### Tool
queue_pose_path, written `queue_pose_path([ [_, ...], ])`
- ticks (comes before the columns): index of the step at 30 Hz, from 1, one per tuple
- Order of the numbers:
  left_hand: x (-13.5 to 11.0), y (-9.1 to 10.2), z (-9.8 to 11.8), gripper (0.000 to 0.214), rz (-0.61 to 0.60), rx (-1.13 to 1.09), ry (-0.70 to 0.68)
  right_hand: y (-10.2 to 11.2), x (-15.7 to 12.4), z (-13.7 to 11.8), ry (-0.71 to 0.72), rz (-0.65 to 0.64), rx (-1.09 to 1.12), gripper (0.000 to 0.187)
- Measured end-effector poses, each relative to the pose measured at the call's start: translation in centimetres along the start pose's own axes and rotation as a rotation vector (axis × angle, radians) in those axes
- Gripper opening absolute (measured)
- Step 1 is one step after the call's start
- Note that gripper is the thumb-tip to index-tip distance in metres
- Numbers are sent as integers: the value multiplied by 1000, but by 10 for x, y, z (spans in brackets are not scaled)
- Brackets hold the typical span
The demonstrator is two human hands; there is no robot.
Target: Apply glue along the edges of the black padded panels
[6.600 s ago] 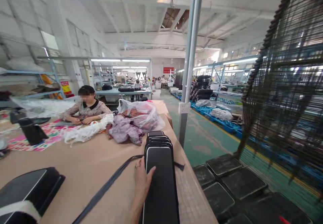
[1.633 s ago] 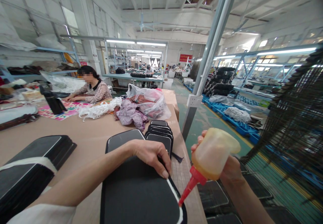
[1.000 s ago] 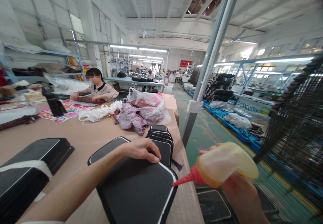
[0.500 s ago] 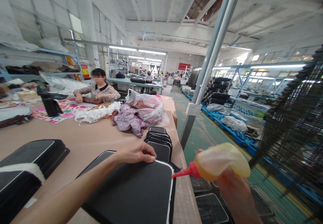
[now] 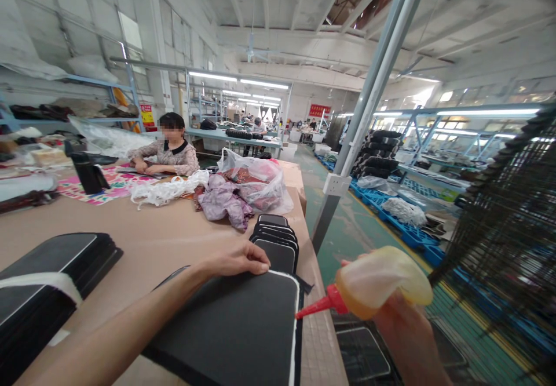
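Observation:
A black panel (image 5: 234, 322) with rounded corners and a white line along its border lies in front of me. My left hand (image 5: 243, 258) is closed on its far edge, thumb on top near the corner. In my right hand (image 5: 403, 322) is a squeeze bottle (image 5: 382, 281) of yellowish liquid, held tilted with its red nozzle pointing left. The nozzle tip meets the white line at the panel's right edge, just below the rounded corner. My right fingers are partly hidden behind the bottle.
Beyond the panel stands a stack of similar black pieces (image 5: 275, 250); a strapped stack (image 5: 52, 276) lies left. A purple cloth (image 5: 223, 200) and a plastic bag (image 5: 260, 180) are farther back. A co-worker (image 5: 167, 151) sits across the table. A metal post (image 5: 365, 90) rises at the right edge.
The nozzle tip has slid slightly down the panel's right edge. The panel's left side and the piece behind it have shifted a little. The co-worker's hands have come closer together.

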State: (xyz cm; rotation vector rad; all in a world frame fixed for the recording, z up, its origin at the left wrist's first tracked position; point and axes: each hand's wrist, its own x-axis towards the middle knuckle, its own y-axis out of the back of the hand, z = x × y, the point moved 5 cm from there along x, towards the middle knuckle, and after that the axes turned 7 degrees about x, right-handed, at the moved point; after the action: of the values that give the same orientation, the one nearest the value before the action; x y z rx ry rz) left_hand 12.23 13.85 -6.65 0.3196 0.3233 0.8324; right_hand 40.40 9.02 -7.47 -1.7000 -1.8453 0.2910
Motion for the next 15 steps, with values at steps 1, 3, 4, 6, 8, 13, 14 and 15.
queue_pose_path([
  [1,0,0,-1,39,4,-7,2,1,0,1,-7,5,-5,60],
  [3,1,0,-2,38,11,-17,8,3,0,3,-26,8,-8,60],
  [4,1,0,-3,38,14,-19,12,4,-1,4,-32,5,-2,60],
  [6,2,0,-4,38,13,-23,16,5,-2,5,-43,0,12,60],
  [8,3,0,-6,38,13,-28,17,5,-4,6,-45,-2,19,58],
  [13,3,1,-7,38,14,-30,36,7,-6,9,-74,-19,-8,54],
  [14,2,1,-6,38,11,-29,39,8,-6,10,-83,-26,-10,54],
  [15,2,1,-6,37,8,-28,40,8,-6,11,-91,-37,-8,54],
])
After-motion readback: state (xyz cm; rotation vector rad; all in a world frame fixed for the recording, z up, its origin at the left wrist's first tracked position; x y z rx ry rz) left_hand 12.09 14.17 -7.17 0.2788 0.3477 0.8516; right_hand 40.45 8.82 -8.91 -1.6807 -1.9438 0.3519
